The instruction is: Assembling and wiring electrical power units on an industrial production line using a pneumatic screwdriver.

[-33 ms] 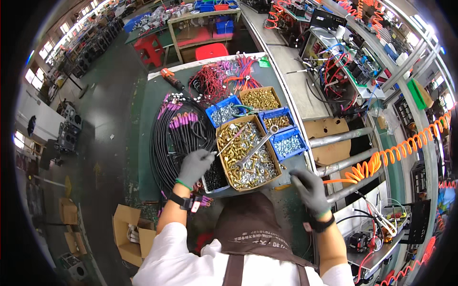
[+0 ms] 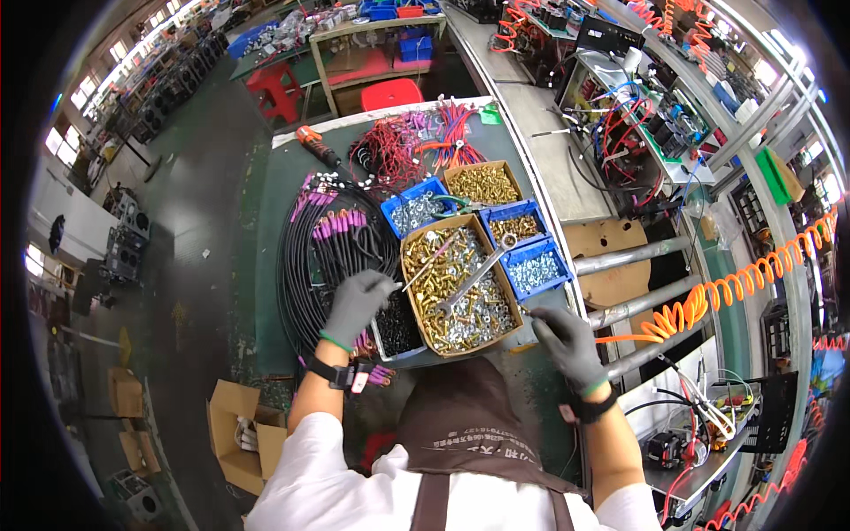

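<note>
My left hand (image 2: 360, 305), in a grey glove, is at the left wall of a cardboard box (image 2: 469, 347) of brass bolts and silver washers. Its fingertips are pinched around a small pale thing too tiny to name. My right hand (image 2: 571, 347), also gloved, hovers off the box's near right corner, thumb and forefinger apart. A small brass bolt (image 2: 524, 310) lies close to those fingertips. Across the box rests a combination wrench (image 2: 471, 283), and a thin pinkish rod (image 2: 431, 263) lies on the bolts. Under my left hand's side sits a tray of small black parts (image 2: 400, 326).
Coiled black cables (image 2: 292, 252) with purple ends lie left of the box. Blue bins (image 2: 551, 285) of hardware and a smaller carton of bolts (image 2: 482, 184) stand behind it. An orange power tool (image 2: 317, 146) and red wires (image 2: 390, 155) lie farther back. An orange coiled hose (image 2: 686, 314) hangs right.
My right hand has moved a little left and forward, toward the box's corner and the small bolt. The left hand stays almost in place, still pinched.
</note>
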Action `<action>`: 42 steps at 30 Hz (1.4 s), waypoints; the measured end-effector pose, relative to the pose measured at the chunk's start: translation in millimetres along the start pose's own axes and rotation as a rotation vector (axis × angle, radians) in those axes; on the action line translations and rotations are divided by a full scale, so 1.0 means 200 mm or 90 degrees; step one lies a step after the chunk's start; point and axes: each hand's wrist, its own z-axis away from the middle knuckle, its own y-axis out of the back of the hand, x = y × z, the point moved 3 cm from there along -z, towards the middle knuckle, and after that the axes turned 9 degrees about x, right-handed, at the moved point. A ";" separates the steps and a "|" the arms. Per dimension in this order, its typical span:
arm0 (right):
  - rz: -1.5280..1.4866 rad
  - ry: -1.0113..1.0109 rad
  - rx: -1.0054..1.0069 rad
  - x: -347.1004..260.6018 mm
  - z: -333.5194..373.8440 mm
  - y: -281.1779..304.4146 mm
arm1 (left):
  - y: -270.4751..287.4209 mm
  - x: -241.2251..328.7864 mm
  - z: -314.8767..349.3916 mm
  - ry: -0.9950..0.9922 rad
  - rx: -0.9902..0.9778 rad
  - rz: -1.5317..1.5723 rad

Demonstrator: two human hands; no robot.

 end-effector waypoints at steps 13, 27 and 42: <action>0.366 0.003 -0.078 0.39 -0.95 -0.22 | 0.10 0.33 0.46 0.097 -0.122 0.344; 0.607 -0.051 -0.256 0.56 -1.26 -0.50 | -0.05 -0.15 0.80 0.145 -0.341 0.249; 0.555 -0.057 -0.253 0.70 -1.26 -0.48 | 0.47 0.49 0.60 -0.206 0.113 0.545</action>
